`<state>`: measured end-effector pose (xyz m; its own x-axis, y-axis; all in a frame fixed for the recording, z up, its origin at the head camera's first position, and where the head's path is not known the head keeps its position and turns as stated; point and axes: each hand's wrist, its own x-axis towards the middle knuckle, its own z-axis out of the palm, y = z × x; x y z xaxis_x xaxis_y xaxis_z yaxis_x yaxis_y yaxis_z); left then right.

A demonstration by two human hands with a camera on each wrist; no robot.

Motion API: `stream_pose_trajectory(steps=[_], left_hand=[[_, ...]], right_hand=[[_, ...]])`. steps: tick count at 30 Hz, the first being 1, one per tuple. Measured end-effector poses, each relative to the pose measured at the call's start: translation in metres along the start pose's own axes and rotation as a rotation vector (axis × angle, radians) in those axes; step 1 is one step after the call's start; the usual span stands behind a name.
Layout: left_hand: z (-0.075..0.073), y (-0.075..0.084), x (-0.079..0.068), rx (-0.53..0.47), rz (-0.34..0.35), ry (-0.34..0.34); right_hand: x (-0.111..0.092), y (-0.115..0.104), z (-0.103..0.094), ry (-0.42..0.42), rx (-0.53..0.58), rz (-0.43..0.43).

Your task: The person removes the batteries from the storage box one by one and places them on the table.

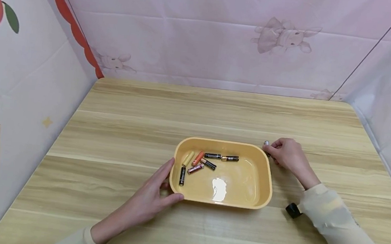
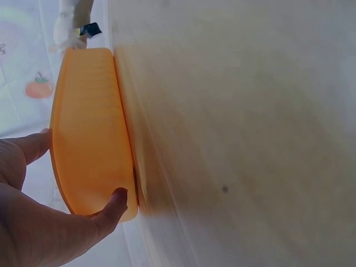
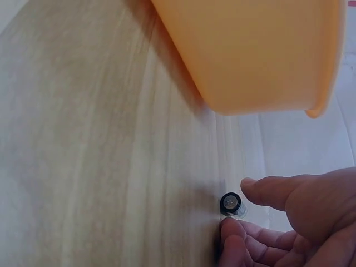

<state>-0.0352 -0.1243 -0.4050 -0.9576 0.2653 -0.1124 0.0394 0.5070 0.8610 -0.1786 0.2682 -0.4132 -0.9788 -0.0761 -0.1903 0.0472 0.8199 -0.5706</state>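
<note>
A yellow plastic tub [image 1: 218, 201] stands on the table with several batteries inside, grouped mostly at its left: a yellow one [image 1: 188, 158], an orange one [image 1: 198, 158] and dark ones, such as a black battery [image 1: 182, 176]. My left hand [image 1: 147, 195] holds the tub's near left corner, thumb along the near wall and fingers at the left side. Outside the far right corner, my right hand [image 1: 288, 154] has thumb and fingers about a silver and black battery [image 3: 230, 203] on the tabletop. In the right wrist view any gap to the thumb is hard to judge.
The wooden table [image 1: 136, 123] reaches back to a pink printed cloth [image 1: 197, 49]. White printed cloths hang at left and right. A black strap piece [image 1: 293, 210] sticks out from the right sleeve beside the tub.
</note>
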Motion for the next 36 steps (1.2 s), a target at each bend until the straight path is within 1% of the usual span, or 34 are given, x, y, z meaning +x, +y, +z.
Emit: stream_pose_trajectory(steps=[6, 12, 15, 19, 21, 25, 29, 32, 36], left_hand=[[0.0, 0.0, 0.0, 0.0, -0.003, 0.001], [0.0, 0.0, 0.0, 0.022, 0.0, 0.003], [0.0, 0.0, 0.0, 0.025, 0.003, 0.004], [0.0, 0.0, 0.0, 0.021, 0.002, 0.003], [0.0, 0.0, 0.0, 0.017, -0.002, 0.003], [0.0, 0.001, 0.0, 0.015, -0.008, 0.005], [0.0, 0.001, 0.0, 0.013, -0.005, 0.005], [0.0, 0.001, 0.0, 0.01, 0.0, 0.004], [0.0, 0.001, 0.0, 0.005, 0.003, 0.002]], right_hand=[[-0.001, 0.001, -0.001, -0.012, 0.012, 0.01], [-0.004, 0.001, -0.003, -0.016, 0.037, 0.006], [-0.007, -0.001, -0.007, -0.002, 0.027, -0.002], [-0.011, -0.006, -0.016, 0.045, 0.005, -0.03], [-0.015, -0.011, -0.023, 0.072, 0.011, -0.051], [-0.025, -0.028, -0.037, 0.113, 0.064, -0.098], [-0.037, -0.046, -0.046, 0.132, 0.129, -0.145], [-0.045, -0.057, -0.047, 0.135, 0.18, -0.189], [-0.052, -0.07, -0.043, 0.125, 0.227, -0.256]])
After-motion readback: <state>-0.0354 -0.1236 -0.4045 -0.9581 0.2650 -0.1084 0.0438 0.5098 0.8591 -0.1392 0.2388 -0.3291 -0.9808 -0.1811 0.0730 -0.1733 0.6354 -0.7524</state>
